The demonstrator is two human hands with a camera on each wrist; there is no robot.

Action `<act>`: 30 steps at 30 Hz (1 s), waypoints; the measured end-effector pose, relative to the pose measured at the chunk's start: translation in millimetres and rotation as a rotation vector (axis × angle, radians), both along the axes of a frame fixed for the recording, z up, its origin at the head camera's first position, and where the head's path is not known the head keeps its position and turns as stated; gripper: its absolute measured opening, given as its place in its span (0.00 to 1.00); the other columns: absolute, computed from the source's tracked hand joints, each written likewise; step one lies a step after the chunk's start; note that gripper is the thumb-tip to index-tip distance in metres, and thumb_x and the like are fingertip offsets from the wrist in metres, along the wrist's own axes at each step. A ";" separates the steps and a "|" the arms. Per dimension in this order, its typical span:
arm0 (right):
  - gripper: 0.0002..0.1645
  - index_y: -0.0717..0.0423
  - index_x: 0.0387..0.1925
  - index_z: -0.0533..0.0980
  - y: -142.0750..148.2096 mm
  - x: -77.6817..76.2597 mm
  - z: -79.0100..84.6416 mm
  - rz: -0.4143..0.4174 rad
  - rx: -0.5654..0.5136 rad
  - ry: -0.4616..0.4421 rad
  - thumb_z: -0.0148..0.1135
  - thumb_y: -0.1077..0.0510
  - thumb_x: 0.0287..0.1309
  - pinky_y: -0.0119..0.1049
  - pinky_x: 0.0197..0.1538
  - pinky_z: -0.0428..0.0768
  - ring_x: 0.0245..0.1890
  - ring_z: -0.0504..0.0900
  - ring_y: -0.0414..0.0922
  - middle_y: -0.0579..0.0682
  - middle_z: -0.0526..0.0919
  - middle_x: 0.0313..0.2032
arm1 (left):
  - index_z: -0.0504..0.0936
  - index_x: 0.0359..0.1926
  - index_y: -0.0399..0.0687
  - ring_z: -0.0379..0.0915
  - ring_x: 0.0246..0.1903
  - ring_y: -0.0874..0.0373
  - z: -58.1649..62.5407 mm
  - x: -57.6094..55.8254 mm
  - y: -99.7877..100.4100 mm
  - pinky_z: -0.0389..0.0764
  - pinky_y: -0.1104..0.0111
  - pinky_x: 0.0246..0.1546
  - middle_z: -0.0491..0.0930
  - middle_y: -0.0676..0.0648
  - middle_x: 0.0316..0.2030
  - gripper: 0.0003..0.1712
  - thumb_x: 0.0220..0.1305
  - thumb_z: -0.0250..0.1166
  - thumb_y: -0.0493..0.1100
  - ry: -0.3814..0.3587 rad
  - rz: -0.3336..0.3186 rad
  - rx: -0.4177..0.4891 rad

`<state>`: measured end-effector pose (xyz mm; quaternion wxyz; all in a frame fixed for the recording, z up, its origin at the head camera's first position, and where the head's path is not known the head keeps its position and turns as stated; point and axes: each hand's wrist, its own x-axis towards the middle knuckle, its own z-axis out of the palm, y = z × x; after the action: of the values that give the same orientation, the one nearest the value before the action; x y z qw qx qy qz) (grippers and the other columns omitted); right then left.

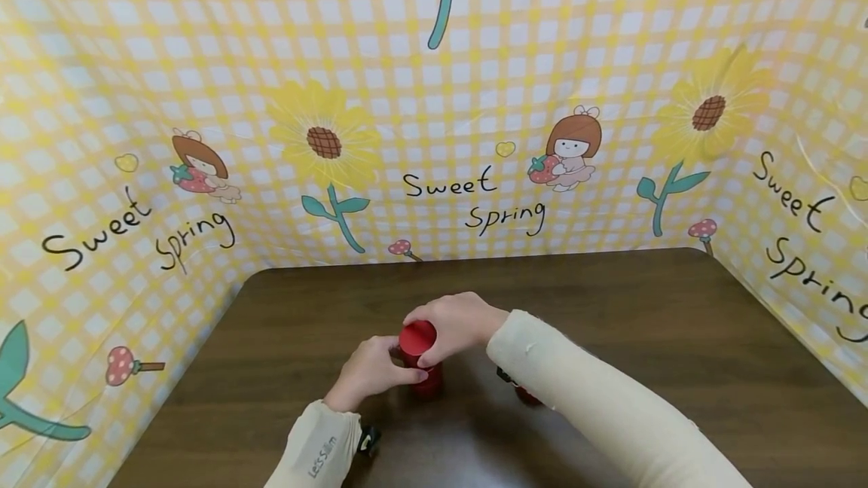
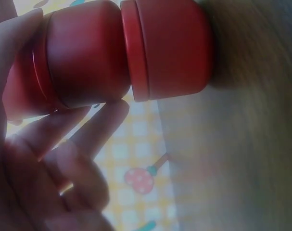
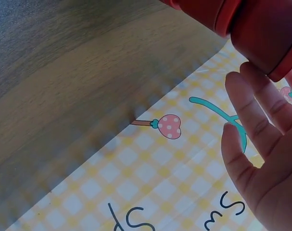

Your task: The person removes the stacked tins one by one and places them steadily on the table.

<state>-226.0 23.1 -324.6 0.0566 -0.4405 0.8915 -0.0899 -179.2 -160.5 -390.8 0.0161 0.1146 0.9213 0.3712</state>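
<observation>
Left hand and right hand both grip the upper jar of a red pair, the left with thumb and fingers about its sides, the right with thumb and forefinger curved round its lidded end. Base and lid meet, or nearly so, where this jar comes above the lower jar, near the middle of the table; full contact cannot be confirmed. Judged from this arrangement, the step in hand is the seating or steadying of one jar upon the other; the next move would call for centring the base, checking that the pair stands firm, and loosening both hands evenly, since a sideways nudge could topple it. Orientation: the upper jar's long axis runs roughly upright, lid uppermost and base toward the table, though in the left wrist view it looks slightly out of line with the lower jar. Another red object lies partly hidden behind the right sleeve.
</observation>
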 end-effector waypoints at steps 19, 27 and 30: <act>0.35 0.50 0.57 0.74 -1.5 -8.0 -8.1 -0.038 -0.129 -0.260 0.74 0.55 0.44 0.30 0.41 0.77 0.44 0.75 0.41 0.45 0.79 0.47 | 0.85 0.37 0.42 0.77 0.32 0.59 0.8 -2.6 -0.5 0.77 0.64 0.34 0.85 0.50 0.32 0.18 0.48 0.76 0.48 -0.027 -0.056 0.048; 0.39 0.58 0.61 0.70 7.5 -12.8 -26.1 -0.064 -0.321 -0.449 0.72 0.59 0.45 0.31 0.46 0.76 0.47 0.75 0.43 0.49 0.77 0.51 | 0.86 0.38 0.41 0.77 0.31 0.60 2.7 -1.7 0.5 0.77 0.64 0.34 0.85 0.49 0.32 0.18 0.48 0.76 0.47 -0.051 -0.040 0.043; 0.39 0.59 0.61 0.70 10.2 -12.5 -28.7 -0.079 -0.372 -0.482 0.73 0.59 0.44 0.33 0.47 0.76 0.47 0.75 0.44 0.49 0.77 0.51 | 0.86 0.38 0.41 0.77 0.31 0.59 2.8 -1.8 0.9 0.77 0.63 0.35 0.85 0.49 0.32 0.18 0.48 0.76 0.47 -0.063 -0.033 0.036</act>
<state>-238.5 33.2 -353.2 0.1815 -0.3743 0.8370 -0.3554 -181.0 -159.6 -388.0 0.0493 0.1180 0.9116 0.3906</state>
